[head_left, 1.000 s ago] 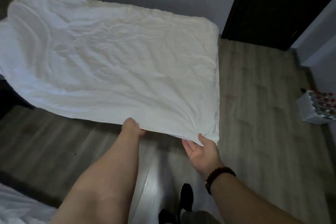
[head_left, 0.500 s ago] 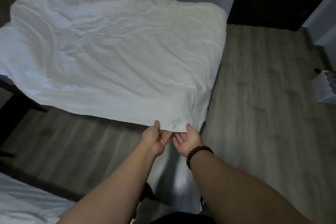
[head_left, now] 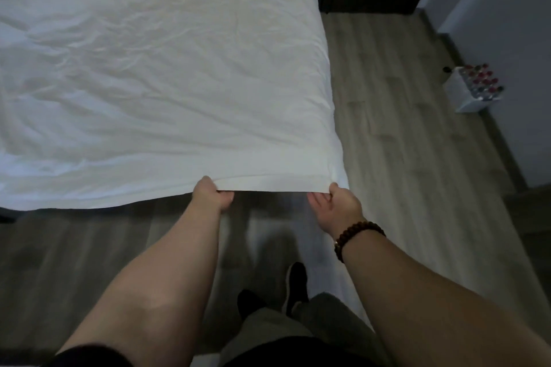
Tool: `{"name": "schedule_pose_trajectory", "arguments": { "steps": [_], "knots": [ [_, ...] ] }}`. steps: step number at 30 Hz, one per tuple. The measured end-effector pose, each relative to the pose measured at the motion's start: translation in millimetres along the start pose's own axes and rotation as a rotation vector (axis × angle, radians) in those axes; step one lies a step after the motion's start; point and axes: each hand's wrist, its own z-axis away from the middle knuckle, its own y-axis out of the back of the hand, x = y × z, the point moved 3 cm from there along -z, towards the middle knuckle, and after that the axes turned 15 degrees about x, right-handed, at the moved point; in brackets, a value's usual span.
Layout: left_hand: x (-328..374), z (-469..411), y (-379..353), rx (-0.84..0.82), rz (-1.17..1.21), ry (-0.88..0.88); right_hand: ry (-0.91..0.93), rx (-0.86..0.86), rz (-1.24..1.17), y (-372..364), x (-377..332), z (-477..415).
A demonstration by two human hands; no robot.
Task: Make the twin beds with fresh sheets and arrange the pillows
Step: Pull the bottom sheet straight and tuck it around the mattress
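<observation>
Dim bedroom, grey wood floor (head_left: 402, 158): one white sheet (head_left: 164, 83) fills the upper left, draped over the one bed in view. At lower centre the left hand (head_left: 210, 195) and right hand (head_left: 337, 207), close together half a second ago, now pinch its near hem well apart, so spreading looks underway. One box of bottles (head_left: 471, 92) sits far right.

- Your left hand (head_left: 212, 197) reaches out toward 12 o'clock, knuckles up, thumb on top and fingers curled under, pinching the near edge of the sheet (head_left: 167, 83).
- Your right hand (head_left: 335, 207) sits off at its 3 o'clock, palm turned toward 9 o'clock, pinching the same edge.
- Both forearms are bare and stretched forward, the left rising from 7 o'clock, the right from 4 o'clock.
</observation>
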Motion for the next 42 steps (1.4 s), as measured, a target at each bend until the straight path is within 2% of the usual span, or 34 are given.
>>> {"name": "schedule_pose_trajectory", "arguments": {
  "steps": [3,7,10,13,15,18,21,24,26,27,29,30,32,33,34,35,37,42],
  "knots": [
    [14,-5,12,0.033,0.008,-0.03,0.069,0.038,0.057,-2,9,-9],
    [10,5,30,-0.015,0.03,-0.031,-0.028,0.026,0.081,-13,42,-20],
    [7,14,32,-0.068,0.073,-0.02,-0.144,-0.074,0.348,-30,92,-18],
    [7,19,34,-0.099,0.082,-0.005,-0.275,-0.257,0.464,-48,137,-3],
    [9,24,39,-0.122,0.077,0.021,-0.307,-0.302,0.386,-63,149,9],
    [28,19,43,-0.141,0.037,0.041,-0.204,-0.126,0.249,-81,151,10],
    [54,1,32,-0.146,0.04,0.059,-0.137,-0.13,0.167,-88,154,17],
    [79,-20,25,-0.1,-0.02,0.073,-0.12,-0.118,0.105,-84,161,16],
    [98,-33,31,-0.005,-0.048,0.081,-0.097,-0.07,0.052,-79,162,13],
    [111,-47,37,0.056,-0.118,0.031,-0.08,-0.046,0.05,-76,162,10],
    [146,-70,51,0.179,-0.507,-0.263,-0.048,-0.012,0.043,-70,159,5],
    [160,-86,54,0.202,-0.607,-0.359,-0.037,0.002,0.023,-69,157,5],
    [179,-93,70,0.323,-0.635,-0.436,-0.025,0.046,-0.007,-73,159,7],
    [189,-96,78,0.303,-0.457,-0.408,-0.023,0.065,-0.015,-78,163,10],
    [195,-94,80,0.273,-0.29,-0.302,-0.023,0.086,-0.028,-82,169,11],
    [196,-88,90,0.214,-0.196,-0.272,-0.022,0.111,-0.046,-87,175,10],
    [188,-80,97,0.098,-0.116,-0.196,-0.019,0.153,-0.036,-95,188,7],
    [174,-72,118,0.062,0.097,-0.05,-0.157,0.111,0.079,-116,242,10]
  ]
}}
